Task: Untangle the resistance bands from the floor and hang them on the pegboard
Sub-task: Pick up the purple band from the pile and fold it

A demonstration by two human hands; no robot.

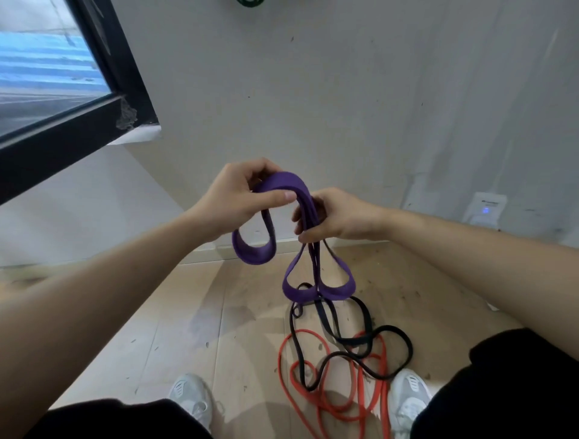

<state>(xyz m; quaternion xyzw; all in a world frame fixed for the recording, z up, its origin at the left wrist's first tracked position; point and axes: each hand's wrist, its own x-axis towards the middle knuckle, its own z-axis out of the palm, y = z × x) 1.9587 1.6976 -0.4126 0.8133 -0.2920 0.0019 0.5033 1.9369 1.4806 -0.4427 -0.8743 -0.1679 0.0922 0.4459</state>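
Your left hand (238,197) is raised in front of the wall (344,94), thumb and curled fingers pinched on the top fold of the purple resistance band (282,181). Your right hand (338,216) sits just beside it, fingers curled round the gathered strands of the same band on its right side. The band is clear of the floor (188,329): one wide loop hangs below your left hand, and two smaller loops hang side by side below your right hand. The black resistance band (327,322) rises from the floor to meet those two lower loops; whether it passes through them cannot be told. The rest of the black band lies in open coils on the floor, crossing over and under the red resistance band (383,360), which is spread between your left shoe (191,398) and right shoe (410,398). The floor boards show scattered dark specks. A dark-framed window (125,72) stands at upper left. A white wall unit with a blue light (485,210) is mounted low on the wall at right. A green item (250,2) is cut off by the top edge.
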